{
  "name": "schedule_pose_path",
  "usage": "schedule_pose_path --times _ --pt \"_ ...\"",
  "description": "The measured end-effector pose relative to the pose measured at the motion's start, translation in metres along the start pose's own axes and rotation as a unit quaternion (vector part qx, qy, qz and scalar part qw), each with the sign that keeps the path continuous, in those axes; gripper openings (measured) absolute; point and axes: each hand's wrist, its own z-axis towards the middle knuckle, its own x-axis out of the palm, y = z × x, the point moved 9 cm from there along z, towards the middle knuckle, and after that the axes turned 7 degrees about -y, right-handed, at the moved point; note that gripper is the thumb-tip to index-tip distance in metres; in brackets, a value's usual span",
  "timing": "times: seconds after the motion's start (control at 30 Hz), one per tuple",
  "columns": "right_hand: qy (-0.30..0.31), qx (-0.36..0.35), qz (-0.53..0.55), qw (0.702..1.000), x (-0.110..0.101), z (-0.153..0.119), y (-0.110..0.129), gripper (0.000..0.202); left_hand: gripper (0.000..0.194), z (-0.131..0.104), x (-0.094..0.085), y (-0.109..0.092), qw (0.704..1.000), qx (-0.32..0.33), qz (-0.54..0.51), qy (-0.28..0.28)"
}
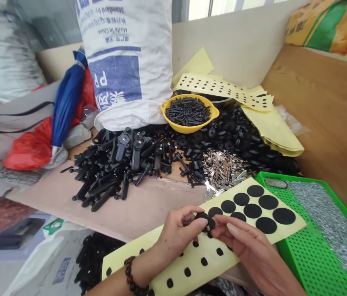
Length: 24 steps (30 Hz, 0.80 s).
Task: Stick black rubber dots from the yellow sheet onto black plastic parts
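Two bare hands are being used on one small black round part (211, 223), which is being held just above one pale yellow sheet (213, 271). Nine large black discs (252, 211), some partly covered, are being displayed on that sheet, and at least seven smaller black patches (187, 271) are being borne by its nearer portion. One yellow bowl (185, 128) is being filled by black threaded screws (188, 111), one green perforated tray (302, 230) is being loaded along its right side by small silvery pieces (327, 213), and one blue folded umbrella (65, 98) is being propped beside one printed white sack (151, 70). Three heaps, too dense to be counted piece by piece, are being supported by the work surface (68, 205): dark lever-shaped parts (124, 144), silver metal clips (225, 168) and black round pieces (235, 127). As for its look, the held part is being seen as dark, with a curved outer edge, and one pale spot is being shown near its middle; its underside is being hidden by fingers. Its left side is being clamped between the thumb and forefinger of the left hand (178, 228), while its right edge is being met by the fingertips of the right hand (244, 238); whether those are being closed on it cannot be told.
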Motion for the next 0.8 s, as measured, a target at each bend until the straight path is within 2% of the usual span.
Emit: schedule_pose_path --times 0.07,0.17,0.3,0.4,0.5,0.57,0.6,0.63,0.67,0.73,0.77,0.8 --pt "-0.012 -0.01 0.025 1.0 0.0 0.001 0.002 0.033 0.037 -0.001 -0.003 -0.002 1.0 0.01 -0.009 -0.007" --pt "-0.018 -0.115 -0.073 0.99 0.004 0.0 0.019 0.032 0.028 -0.006 -0.001 -0.009 1.0 0.03 0.007 -0.004" --pt "0.056 -0.265 -0.261 0.927 0.037 -0.015 0.036 0.029 0.02 -0.014 0.008 -0.02 0.997 0.058 0.051 0.003" --pt "0.091 -0.322 -0.312 0.889 0.058 -0.03 0.039 0.032 0.024 -0.021 0.006 -0.021 0.998 0.045 0.05 0.011" --pt "0.15 -0.34 -0.361 0.855 0.07 -0.045 0.037 0.034 0.032 -0.037 -0.016 -0.018 0.996 -0.015 0.076 0.047" --pt "0.163 -0.362 -0.416 0.818 0.064 -0.051 0.039 0.031 0.031 -0.055 -0.05 -0.018 0.981 -0.05 0.182 0.055" --pt "0.148 -0.376 -0.451 0.796 0.055 -0.052 0.04 0.027 0.028 -0.065 -0.072 -0.021 0.959 -0.05 0.275 0.053" --pt "0.119 -0.396 -0.489 0.768 0.044 -0.053 0.043 0.022 0.027 -0.074 -0.098 -0.027 0.923 -0.04 0.381 0.023" --pt "0.082 -0.412 -0.53 0.737 0.032 -0.052 0.045 0.02 0.029 -0.083 -0.123 -0.03 0.879 -0.045 0.475 -0.001" --pt "-0.005 -0.436 -0.612 0.66 0.009 -0.048 0.047 0.023 0.036 -0.1 -0.168 -0.038 0.768 -0.064 0.632 -0.083" --pt "-0.036 -0.441 -0.645 0.623 0.0 -0.046 0.045 0.026 0.038 -0.106 -0.177 -0.041 0.724 -0.063 0.678 -0.109" --pt "-0.058 -0.44 -0.672 0.593 -0.006 -0.044 0.041 0.028 0.039 -0.108 -0.176 -0.043 0.7 -0.047 0.702 -0.123"
